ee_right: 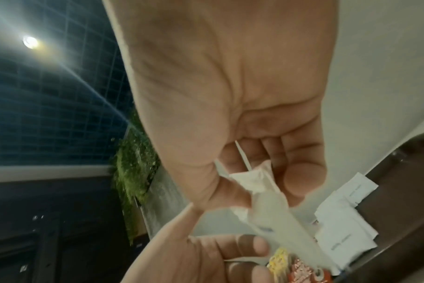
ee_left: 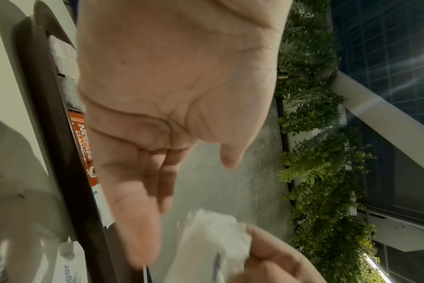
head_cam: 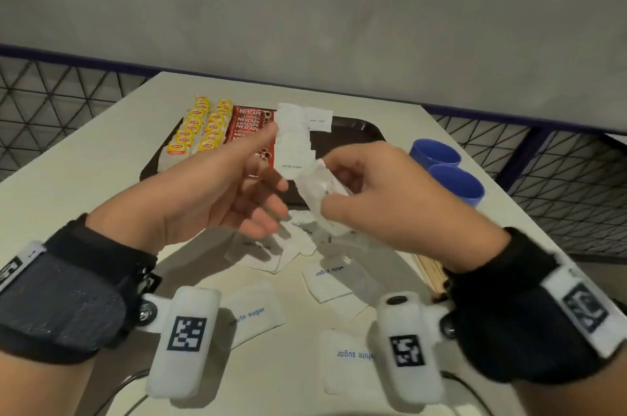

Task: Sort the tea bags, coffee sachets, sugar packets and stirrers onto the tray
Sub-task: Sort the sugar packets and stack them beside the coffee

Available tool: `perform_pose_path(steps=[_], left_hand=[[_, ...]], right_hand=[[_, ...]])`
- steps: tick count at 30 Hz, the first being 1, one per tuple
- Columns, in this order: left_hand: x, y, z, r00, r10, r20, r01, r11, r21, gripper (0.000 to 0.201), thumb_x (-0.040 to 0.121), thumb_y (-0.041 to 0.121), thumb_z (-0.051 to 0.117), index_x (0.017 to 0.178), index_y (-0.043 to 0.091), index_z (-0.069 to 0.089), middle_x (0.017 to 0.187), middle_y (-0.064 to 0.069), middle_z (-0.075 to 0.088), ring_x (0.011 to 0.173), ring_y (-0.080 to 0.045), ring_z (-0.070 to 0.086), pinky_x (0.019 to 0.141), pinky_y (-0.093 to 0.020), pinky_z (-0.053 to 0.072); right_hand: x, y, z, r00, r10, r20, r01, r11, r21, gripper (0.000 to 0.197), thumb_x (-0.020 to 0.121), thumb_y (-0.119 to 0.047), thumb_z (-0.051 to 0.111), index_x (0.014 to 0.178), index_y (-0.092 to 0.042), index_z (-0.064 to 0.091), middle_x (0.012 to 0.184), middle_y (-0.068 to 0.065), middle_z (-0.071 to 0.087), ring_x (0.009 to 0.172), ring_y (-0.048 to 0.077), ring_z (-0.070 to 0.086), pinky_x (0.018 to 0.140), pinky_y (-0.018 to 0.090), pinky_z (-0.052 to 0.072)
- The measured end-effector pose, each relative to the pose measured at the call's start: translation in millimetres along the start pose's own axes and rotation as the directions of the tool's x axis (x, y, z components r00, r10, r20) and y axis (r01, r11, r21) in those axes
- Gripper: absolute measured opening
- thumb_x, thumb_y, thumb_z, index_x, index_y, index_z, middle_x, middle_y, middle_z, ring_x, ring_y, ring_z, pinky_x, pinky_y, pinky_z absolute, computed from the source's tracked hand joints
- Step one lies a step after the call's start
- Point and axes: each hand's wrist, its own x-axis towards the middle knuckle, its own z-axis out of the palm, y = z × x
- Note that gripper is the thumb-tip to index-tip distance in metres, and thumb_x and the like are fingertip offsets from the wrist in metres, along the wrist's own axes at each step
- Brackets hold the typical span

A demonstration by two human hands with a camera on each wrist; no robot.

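A dark brown tray lies at the table's far middle. It carries two rows of yellow tea bags, red coffee sachets and a column of white sugar packets. My right hand hovers over the tray's near edge and pinches a small bunch of sugar packets between thumb and fingers; the right wrist view shows the bunch in that hand. My left hand is beside it, palm turned towards the bunch, fingers extended and empty.
Several loose sugar packets lie scattered on the white table in front of the tray. Wooden stirrers show under my right wrist. Two blue cups stand right of the tray. Mesh railing borders the table on both sides.
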Motion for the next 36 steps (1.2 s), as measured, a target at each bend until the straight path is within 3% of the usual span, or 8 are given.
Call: perform_pose_path(steps=[3, 7, 14, 20, 24, 28, 32, 36], left_hand=[[-4, 1, 4, 0.980, -0.065, 0.186, 0.077, 0.995, -0.058, 0.103, 0.079, 0.089, 0.037, 0.115, -0.001, 0.071, 0.100, -0.029, 0.071, 0.074, -0.037, 0.073, 0.057, -0.034, 0.062], [-8, 5, 17, 0.985, 0.021, 0.171, 0.019, 0.974, -0.225, 0.050, 0.084, 0.054, 0.058, 0.086, 0.012, 0.084, 0.085, -0.018, 0.073, 0.064, -0.024, 0.069, 0.056, -0.031, 0.064], [1, -4, 15, 0.988, 0.075, 0.137, -0.022, 0.936, -0.352, 0.034, 0.096, 0.003, 0.054, 0.126, 0.002, 0.070, 0.121, -0.025, 0.073, 0.102, -0.038, 0.076, 0.077, -0.037, 0.066], [-1, 0, 21, 0.978, 0.209, 0.009, -0.193, 0.920, -0.342, 0.055, 0.081, 0.000, 0.069, 0.134, 0.010, 0.058, 0.118, -0.018, 0.076, 0.093, -0.028, 0.078, 0.068, -0.030, 0.066], [-2, 4, 22, 0.978, 0.206, -0.045, -0.207, 0.899, -0.385, 0.035, 0.098, 0.002, 0.058, 0.132, 0.007, 0.061, 0.115, -0.020, 0.077, 0.093, -0.029, 0.078, 0.071, -0.032, 0.066], [-1, 4, 19, 0.980, 0.186, -0.073, -0.199, 0.877, -0.438, 0.039, 0.100, -0.009, 0.039, 0.132, 0.001, 0.059, 0.120, -0.023, 0.074, 0.105, -0.039, 0.075, 0.079, -0.040, 0.066], [-1, 1, 20, 0.971, 0.232, -0.057, -0.237, 0.900, -0.366, 0.042, 0.098, -0.014, 0.047, 0.135, 0.005, 0.056, 0.121, -0.018, 0.075, 0.107, -0.032, 0.076, 0.082, -0.037, 0.065], [2, -2, 22, 0.956, 0.287, -0.067, -0.294, 0.913, -0.281, 0.050, 0.092, -0.015, 0.061, 0.136, 0.007, 0.054, 0.123, -0.015, 0.075, 0.111, -0.030, 0.075, 0.082, -0.035, 0.065]], right_hand=[[10, -8, 25, 0.990, -0.060, -0.130, 0.069, 0.995, 0.070, 0.005, 0.082, -0.020, 0.067, 0.082, -0.015, 0.069, 0.068, 0.000, 0.064, 0.061, 0.012, 0.057, 0.055, 0.028, 0.044], [14, -7, 43, 0.993, -0.096, -0.069, 0.097, 0.995, 0.019, 0.009, 0.085, -0.027, 0.069, 0.090, -0.019, 0.068, 0.090, -0.003, 0.050, 0.079, 0.009, 0.051, 0.066, 0.026, 0.043], [9, 16, 35, 0.993, 0.083, -0.082, -0.018, 0.804, 0.595, 0.030, 0.089, -0.024, 0.076, 0.119, -0.029, 0.074, 0.110, -0.002, 0.061, 0.088, 0.013, 0.060, 0.070, 0.015, 0.053], [9, 23, 34, 0.970, 0.203, -0.130, -0.035, 0.654, 0.756, 0.032, 0.084, -0.018, 0.081, 0.115, -0.022, 0.071, 0.101, 0.005, 0.072, 0.073, 0.015, 0.066, 0.063, 0.024, 0.058], [12, 27, 37, 0.963, 0.231, -0.142, -0.017, 0.572, 0.820, 0.017, 0.090, -0.007, 0.074, 0.106, -0.012, 0.074, 0.090, 0.007, 0.077, 0.058, 0.008, 0.060, 0.053, 0.021, 0.051], [15, 36, 37, 0.951, 0.283, -0.124, -0.050, 0.535, 0.843, 0.019, 0.090, -0.010, 0.074, 0.107, -0.017, 0.073, 0.094, 0.010, 0.077, 0.065, 0.019, 0.056, 0.062, 0.032, 0.052], [16, 40, 39, 0.961, 0.267, -0.065, -0.073, 0.476, 0.876, 0.023, 0.088, -0.009, 0.074, 0.111, -0.015, 0.074, 0.100, 0.014, 0.077, 0.074, 0.025, 0.055, 0.064, 0.035, 0.049], [16, 38, 43, 0.972, 0.229, -0.056, -0.079, 0.543, 0.836, 0.018, 0.089, -0.013, 0.075, 0.106, -0.018, 0.077, 0.097, 0.009, 0.078, 0.072, 0.021, 0.058, 0.062, 0.033, 0.050]])
